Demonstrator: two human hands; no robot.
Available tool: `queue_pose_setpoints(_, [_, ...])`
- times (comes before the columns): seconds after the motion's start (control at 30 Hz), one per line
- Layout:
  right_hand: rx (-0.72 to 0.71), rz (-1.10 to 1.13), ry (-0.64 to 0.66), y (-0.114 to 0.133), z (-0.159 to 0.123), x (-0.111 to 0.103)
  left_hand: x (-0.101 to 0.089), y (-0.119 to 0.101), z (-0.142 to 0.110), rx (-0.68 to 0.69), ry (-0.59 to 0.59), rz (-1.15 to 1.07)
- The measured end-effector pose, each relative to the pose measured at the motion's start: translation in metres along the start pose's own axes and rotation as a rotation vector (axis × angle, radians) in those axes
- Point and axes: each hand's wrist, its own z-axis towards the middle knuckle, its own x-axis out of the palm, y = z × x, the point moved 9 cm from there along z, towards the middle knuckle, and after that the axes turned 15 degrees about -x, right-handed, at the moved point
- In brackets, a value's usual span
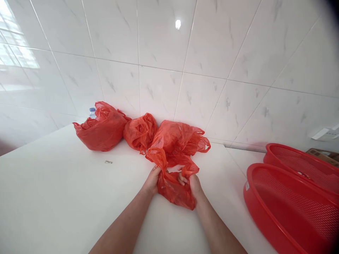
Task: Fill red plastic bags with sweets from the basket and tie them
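Between my hands is a small red plastic bag [176, 190], its handles pulled up and its lower part resting on or just over the white table [79, 204]. My left hand [153, 179] grips the bag's left side below one handle. On the other side, my right hand [192, 183] is closed on the bag near its right handle, fingers curled into the plastic. What the bag contains is hidden. Right behind it lies a larger red plastic bag [176, 139], with its handles slumped to the right.
A bunched red plastic bag [140, 132] and a bulky red bag [103, 130] stand along the tiled wall [164, 88]. A bottle with a blue cap [92, 112] shows behind the left one. Two red mesh baskets [265, 208] fill the right side, near a cardboard box [321, 154].
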Motion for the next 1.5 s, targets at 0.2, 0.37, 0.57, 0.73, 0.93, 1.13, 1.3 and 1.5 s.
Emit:
queue_pose_setpoints(0.2, [-0.022,-0.168,0.143,-0.004,0.016,0.012,0.003,-0.003,0.010,0.027,-0.008,0.083])
queue_pose_setpoints(0.37, [-0.082,-0.290,0.314,-0.005,0.013,0.024,0.036,0.005,-0.001,0.036,0.146,0.357])
queue_pose_setpoints(0.57, [-0.036,-0.287,0.238,-0.014,0.012,0.014,0.036,0.010,-0.003,0.091,0.096,0.479])
queue_pose_setpoints(0.73, [-0.054,-0.273,0.139,-0.014,0.016,0.004,0.028,-0.012,-0.022,0.380,-0.157,0.729])
queue_pose_setpoints(0.93, [-0.061,-0.234,0.126,-0.011,0.015,0.004,0.036,-0.022,-0.032,0.509,-0.182,0.846])
queue_pose_setpoints(1.13, [-0.013,-0.097,0.154,-0.001,0.000,0.010,0.025,-0.025,-0.023,0.447,-0.244,0.871])
queue_pose_setpoints(1.3, [-0.054,-0.211,0.167,0.001,0.001,0.004,0.031,-0.025,-0.026,0.472,-0.217,0.895])
queue_pose_setpoints(1.5, [-0.112,-0.415,0.146,0.007,0.013,-0.007,0.026,-0.018,-0.024,0.431,-0.256,0.938])
